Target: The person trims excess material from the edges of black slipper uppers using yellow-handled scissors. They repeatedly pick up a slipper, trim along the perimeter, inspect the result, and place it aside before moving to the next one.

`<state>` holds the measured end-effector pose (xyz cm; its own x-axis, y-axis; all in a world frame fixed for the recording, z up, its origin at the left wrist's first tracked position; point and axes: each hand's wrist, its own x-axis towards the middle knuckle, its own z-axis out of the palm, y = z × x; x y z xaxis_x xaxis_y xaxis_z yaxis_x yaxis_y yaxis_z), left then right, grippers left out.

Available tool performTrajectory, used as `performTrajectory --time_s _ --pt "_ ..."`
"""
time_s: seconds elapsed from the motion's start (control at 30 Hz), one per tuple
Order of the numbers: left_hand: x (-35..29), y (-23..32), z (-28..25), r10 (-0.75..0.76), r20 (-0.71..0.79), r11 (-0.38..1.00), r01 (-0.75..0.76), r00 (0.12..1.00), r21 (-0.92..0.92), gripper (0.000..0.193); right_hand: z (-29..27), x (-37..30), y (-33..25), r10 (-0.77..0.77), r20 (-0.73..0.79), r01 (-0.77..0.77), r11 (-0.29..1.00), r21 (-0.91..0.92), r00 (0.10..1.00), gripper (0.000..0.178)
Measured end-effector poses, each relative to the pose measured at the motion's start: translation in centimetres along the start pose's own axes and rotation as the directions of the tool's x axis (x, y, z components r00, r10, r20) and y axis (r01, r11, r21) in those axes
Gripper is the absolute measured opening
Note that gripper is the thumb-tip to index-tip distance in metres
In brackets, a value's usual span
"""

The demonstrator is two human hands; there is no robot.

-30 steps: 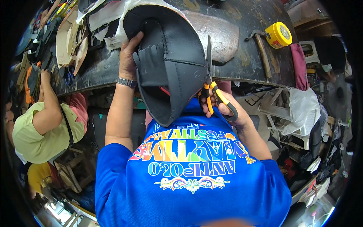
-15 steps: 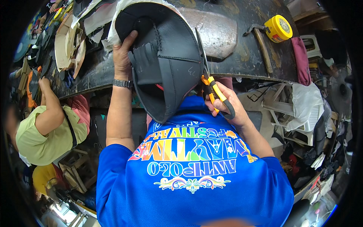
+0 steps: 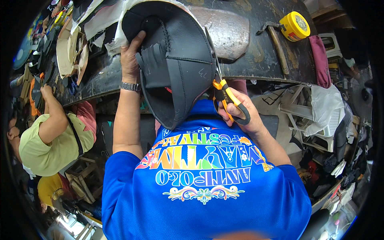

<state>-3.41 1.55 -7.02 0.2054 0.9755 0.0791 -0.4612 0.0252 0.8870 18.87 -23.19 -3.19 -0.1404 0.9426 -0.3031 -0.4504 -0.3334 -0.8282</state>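
A black stitched leather piece, which looks like a shoe upper (image 3: 188,74), is raised in front of me at the table's near edge. White fabric (image 3: 121,35) shows behind its upper left rim. My left hand (image 3: 131,56) grips the upper's left side, thumb on the inner face and fingers hidden behind. My right hand (image 3: 245,109) is closed around the yellow-orange and black handles of a pair of scissors (image 3: 221,85). Their blades point away from me along the upper's right edge. Whether they touch the leather I cannot tell.
On the dark table (image 3: 256,68) lie a worn stone slab (image 3: 222,34), a hammer (image 3: 279,50), a yellow tub (image 3: 295,26) and a maroon cloth (image 3: 320,60). Cut pieces (image 3: 70,52) sit at left. Another person (image 3: 52,140) works there. A white plastic stool (image 3: 308,116) stands at right.
The scissors have turned slightly in my right hand, and their handles look a little further apart. The upper has barely shifted in my left hand.
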Motion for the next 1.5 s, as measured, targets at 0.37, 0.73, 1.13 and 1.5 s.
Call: performTrajectory --time_s 0.37,0.73,1.13,1.5 --pt "-0.1 0.2 -0.1 -0.092 -0.004 0.995 0.092 0.996 0.025 0.031 -0.5 0.4 -0.2 0.100 0.032 -0.099 0.995 -0.023 0.995 0.037" --pt "-0.4 1.8 1.4 -0.241 0.111 0.966 0.227 0.964 0.128 0.032 -0.9 1.8 0.1 0.001 0.020 -0.001 1.000 0.004 1.000 0.037" --pt "0.1 2.5 1.7 -0.445 0.248 0.888 0.388 0.860 0.248 0.036 -1.8 1.4 -0.2 0.091 -0.086 -0.100 0.989 -0.105 0.992 0.052" --pt "0.9 2.3 1.6 -0.549 0.295 0.828 0.460 0.782 0.320 0.037 -2.7 0.8 -0.4 0.056 -0.084 -0.057 0.998 -0.009 0.995 0.027"
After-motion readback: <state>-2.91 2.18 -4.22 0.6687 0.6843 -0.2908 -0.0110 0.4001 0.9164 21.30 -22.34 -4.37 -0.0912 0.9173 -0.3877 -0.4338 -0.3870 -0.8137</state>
